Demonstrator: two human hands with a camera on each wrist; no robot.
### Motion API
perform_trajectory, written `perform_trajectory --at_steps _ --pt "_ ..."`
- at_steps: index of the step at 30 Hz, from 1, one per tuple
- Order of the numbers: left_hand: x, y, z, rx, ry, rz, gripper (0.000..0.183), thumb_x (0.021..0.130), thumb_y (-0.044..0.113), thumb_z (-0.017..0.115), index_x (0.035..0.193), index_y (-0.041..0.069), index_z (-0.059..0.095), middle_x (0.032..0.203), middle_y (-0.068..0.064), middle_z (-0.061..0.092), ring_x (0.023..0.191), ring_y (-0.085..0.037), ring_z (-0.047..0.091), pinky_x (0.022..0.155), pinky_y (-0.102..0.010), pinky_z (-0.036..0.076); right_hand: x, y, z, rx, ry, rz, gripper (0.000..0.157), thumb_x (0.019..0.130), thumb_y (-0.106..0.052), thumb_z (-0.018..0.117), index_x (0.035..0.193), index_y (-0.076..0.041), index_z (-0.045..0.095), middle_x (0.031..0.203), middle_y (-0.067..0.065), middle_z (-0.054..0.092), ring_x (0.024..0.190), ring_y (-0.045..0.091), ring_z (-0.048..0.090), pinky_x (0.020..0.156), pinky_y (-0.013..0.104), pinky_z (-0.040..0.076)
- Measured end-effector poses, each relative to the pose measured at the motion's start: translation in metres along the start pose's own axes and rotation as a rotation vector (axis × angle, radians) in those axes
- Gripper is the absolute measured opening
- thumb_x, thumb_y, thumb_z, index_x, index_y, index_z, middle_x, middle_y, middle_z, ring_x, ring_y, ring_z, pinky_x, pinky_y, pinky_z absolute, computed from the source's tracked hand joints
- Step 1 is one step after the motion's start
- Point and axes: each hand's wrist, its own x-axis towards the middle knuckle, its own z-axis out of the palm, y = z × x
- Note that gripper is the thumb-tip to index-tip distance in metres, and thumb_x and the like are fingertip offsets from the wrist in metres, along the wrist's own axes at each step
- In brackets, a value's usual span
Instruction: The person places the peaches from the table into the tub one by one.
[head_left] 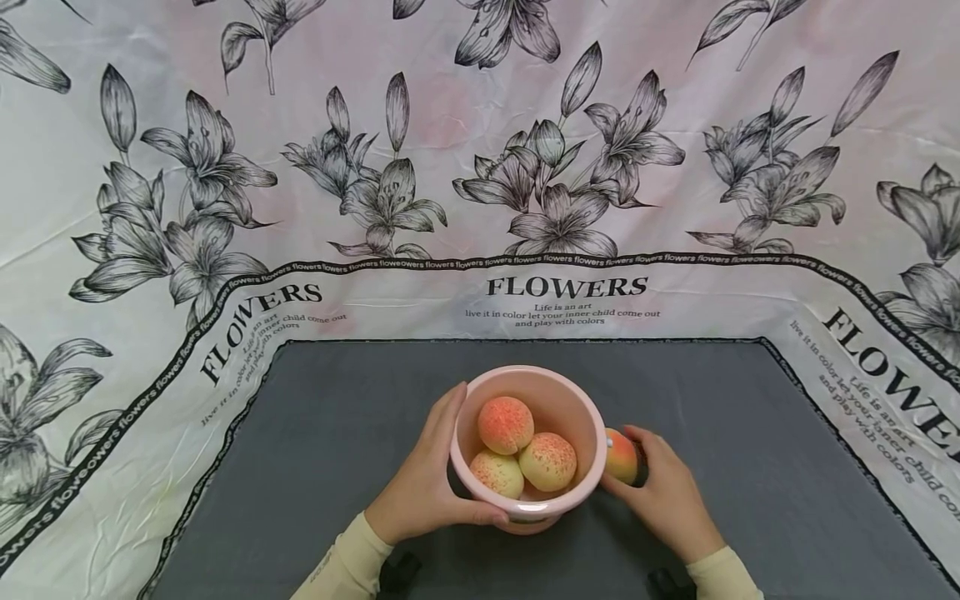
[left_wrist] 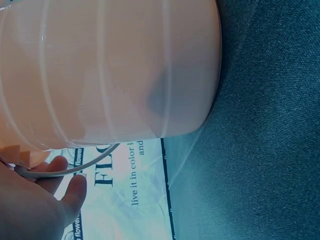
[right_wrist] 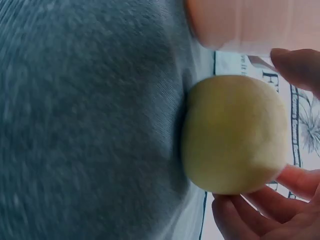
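Observation:
My left hand point(head_left: 423, 479) grips the pink bucket point(head_left: 588, 492) at its rim, fingers along the left side and thumb at the front. Inside lie three fuzzy peaches: a reddish one point(head_left: 506, 424) and two yellow, red-speckled ones, one of them the right peach point(head_left: 548, 461). Just right of the bucket, my right hand point(head_left: 671, 492) holds a round yellow-and-red fruit point(head_left: 622, 457). Smooth and yellow in the right wrist view, this fruit point(right_wrist: 235, 135) is low against the cloth. The left wrist view shows the bucket's ribbed wall point(left_wrist: 130, 70) and thin handle point(left_wrist: 75, 169).
A dark grey cloth panel point(head_left: 360, 392) covers the work surface. Around it runs a white border with FLOWERS lettering point(head_left: 567, 287), and flower-printed cloth point(head_left: 562, 225) rises behind. Two small dark objects lie by the wrists, one left point(head_left: 399, 575) and one right point(head_left: 670, 583).

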Motion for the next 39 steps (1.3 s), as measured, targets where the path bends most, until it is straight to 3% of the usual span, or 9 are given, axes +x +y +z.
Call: perform_trajectory --at_steps 9,16,21,25,32,39 --pt "0.000 0.000 0.000 -0.004 0.002 0.005 0.157 0.060 0.051 0.107 0.175 0.034 0.001 0.182 -0.006 0.010 0.165 -0.027 0.024 0.124 -0.065 0.038 0.004 0.001 0.006 -0.035 0.039 -0.049 0.074 0.086 -0.031 0.094 0.145 -0.001 0.061 0.136 0.022 0.068 0.117 0.038 0.068 0.097 0.058 0.053" --pt "-0.001 -0.001 0.001 -0.018 -0.002 -0.006 0.157 0.061 0.051 0.107 0.175 0.035 0.000 0.182 -0.005 0.009 0.166 -0.027 0.023 0.123 -0.066 0.038 0.002 0.001 -0.005 -0.036 0.070 -0.036 0.074 0.085 -0.034 0.095 0.143 -0.002 0.062 0.136 0.024 0.068 0.119 0.041 0.068 0.098 0.060 0.054" --pt "-0.001 0.000 0.000 -0.007 0.004 0.002 0.157 0.060 0.052 0.107 0.175 0.035 0.001 0.182 -0.002 0.010 0.165 -0.027 0.025 0.124 -0.066 0.038 0.000 -0.003 -0.020 -0.028 0.139 -0.030 0.077 0.084 -0.039 0.096 0.144 -0.004 0.063 0.131 0.021 0.070 0.113 0.037 0.071 0.091 0.056 0.057" --pt "0.000 0.001 0.000 0.011 0.010 0.012 0.157 0.060 0.051 0.107 0.175 0.034 0.001 0.181 0.001 0.010 0.164 -0.026 0.026 0.124 -0.065 0.038 0.000 -0.009 -0.033 -0.020 0.208 -0.027 0.078 0.082 -0.043 0.096 0.144 -0.008 0.064 0.128 0.016 0.071 0.109 0.035 0.073 0.087 0.045 0.059" --pt "0.000 0.000 0.000 0.018 0.012 0.017 0.158 0.059 0.050 0.107 0.175 0.033 0.001 0.181 0.003 0.010 0.164 -0.026 0.026 0.125 -0.064 0.038 0.006 -0.029 -0.055 0.024 0.300 -0.079 0.077 0.080 -0.034 0.099 0.145 -0.010 0.064 0.132 0.012 0.069 0.111 0.027 0.070 0.088 0.003 0.043" --pt "0.001 0.000 0.000 0.007 0.005 0.016 0.158 0.060 0.049 0.107 0.175 0.033 0.001 0.181 0.003 0.009 0.165 -0.026 0.025 0.124 -0.065 0.038 0.010 -0.074 -0.070 0.093 0.344 -0.199 0.080 0.077 -0.024 0.101 0.148 -0.017 0.065 0.135 0.007 0.069 0.114 0.004 0.061 0.097 -0.001 0.039"
